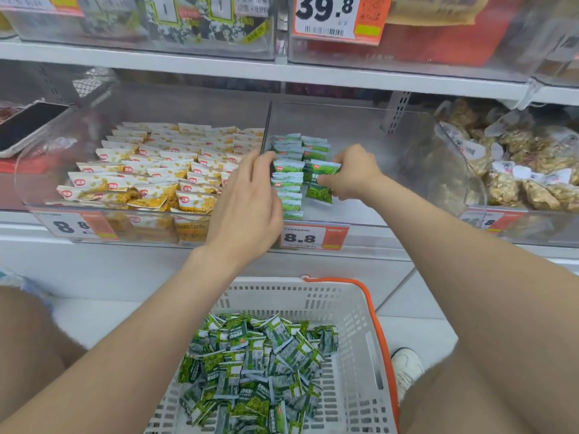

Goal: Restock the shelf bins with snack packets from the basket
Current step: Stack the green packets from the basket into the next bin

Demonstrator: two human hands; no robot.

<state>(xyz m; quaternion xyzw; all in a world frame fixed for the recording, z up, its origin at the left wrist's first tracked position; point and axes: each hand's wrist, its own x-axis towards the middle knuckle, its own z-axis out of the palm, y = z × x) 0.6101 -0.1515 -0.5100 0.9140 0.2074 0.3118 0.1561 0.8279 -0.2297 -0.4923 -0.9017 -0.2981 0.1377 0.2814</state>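
While the left grip (250, 202) lies with fingers nearly straight, pressing the left side of the packet row (288, 186), the right grip (354, 173) pinches the held packet (320, 187) between curled fingers and thumb, just beside that row. The row stands on edge along the left wall of the clear bin (360, 126), reaching its front-left corner. Each packet is green with a white top band and a red oval logo; the small print cannot be read.

On the bin's front edge, the price tag (313, 238) reads 8.8. The upper tag (326, 14), on the shelf above, reads 39.8. The neighbouring left bin holds yellow packets (156, 173) with the same red logo.

Below the shelf, the basket (360, 308), white with an orange handle, holds the loose packets (250, 364) in a heap.
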